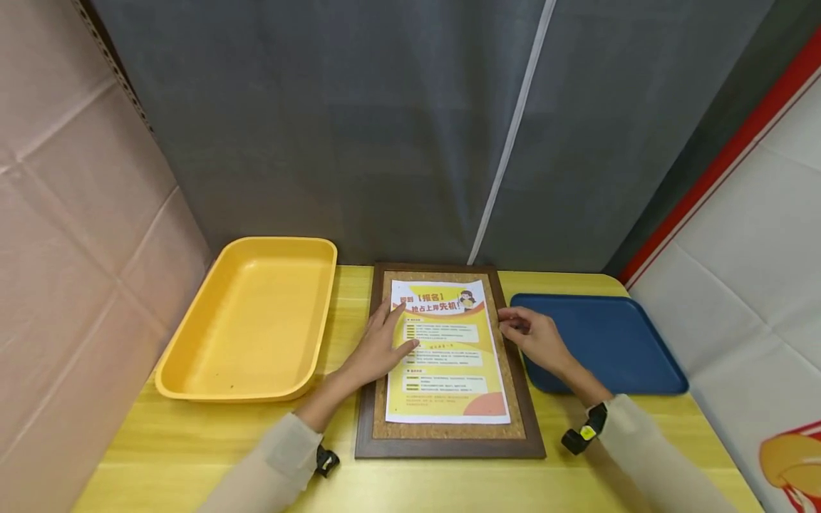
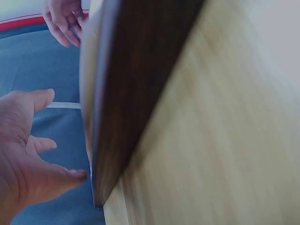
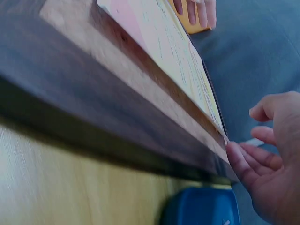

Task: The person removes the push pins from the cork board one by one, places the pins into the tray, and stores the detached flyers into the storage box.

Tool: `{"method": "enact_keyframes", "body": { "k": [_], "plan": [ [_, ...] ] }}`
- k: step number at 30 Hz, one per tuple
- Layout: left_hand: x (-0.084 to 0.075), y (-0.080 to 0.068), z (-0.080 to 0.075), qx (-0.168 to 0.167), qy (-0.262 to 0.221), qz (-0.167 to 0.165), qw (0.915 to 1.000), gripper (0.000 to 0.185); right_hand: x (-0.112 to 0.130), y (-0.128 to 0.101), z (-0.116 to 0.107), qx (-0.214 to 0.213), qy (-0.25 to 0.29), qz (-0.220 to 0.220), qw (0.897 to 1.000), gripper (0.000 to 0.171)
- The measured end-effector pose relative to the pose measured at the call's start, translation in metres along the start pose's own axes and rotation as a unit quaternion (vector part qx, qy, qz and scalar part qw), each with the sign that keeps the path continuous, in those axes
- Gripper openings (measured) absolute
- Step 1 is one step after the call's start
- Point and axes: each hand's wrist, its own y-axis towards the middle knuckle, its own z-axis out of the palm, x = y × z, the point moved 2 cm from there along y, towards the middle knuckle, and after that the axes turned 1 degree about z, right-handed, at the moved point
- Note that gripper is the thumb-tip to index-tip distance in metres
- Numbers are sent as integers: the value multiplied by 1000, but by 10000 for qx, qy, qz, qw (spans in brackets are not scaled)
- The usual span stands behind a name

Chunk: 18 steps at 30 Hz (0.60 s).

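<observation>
A printed yellow-and-white sheet [image 1: 442,363] with a red heading lies on a cork board [image 1: 449,431] in a dark brown wooden frame [image 1: 452,449]. My left hand [image 1: 380,345] is over the sheet's left side, fingers spread and thumb apart from them. In the left wrist view, the same hand [image 2: 23,150] shows an open gap between thumb and fingers. At the sheet's upper right edge is my right hand [image 1: 535,338], fingers bent. The right wrist view shows one fingertip of this hand [image 3: 276,159] at the sheet's edge, with a gap to the finger above.
An upright yellow tray [image 1: 256,320] stands left of the frame. To the right lies a shallow blue tray [image 1: 596,342], close to the right forearm. A grey curtain [image 1: 353,128] backs the wood-look table [image 1: 410,488], with pale sheets hanging at both sides.
</observation>
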Motion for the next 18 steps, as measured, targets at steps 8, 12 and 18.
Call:
{"method": "enact_keyframes", "body": {
  "k": [8, 12, 18],
  "plan": [
    [-7, 2, 8, -3, -876, -645, 9941, 81, 4, -1, 16, -227, 116, 198, 9995, 44],
    [-8, 2, 11, -74, -1046, -822, 9911, 80, 5, -3, 22, -148, 186, 282, 9993, 48],
    [-8, 1, 12, -187, -1442, -1043, 9839, 76, 7, -6, 28, 28, 493, 262, 9984, 49]
  ]
}}
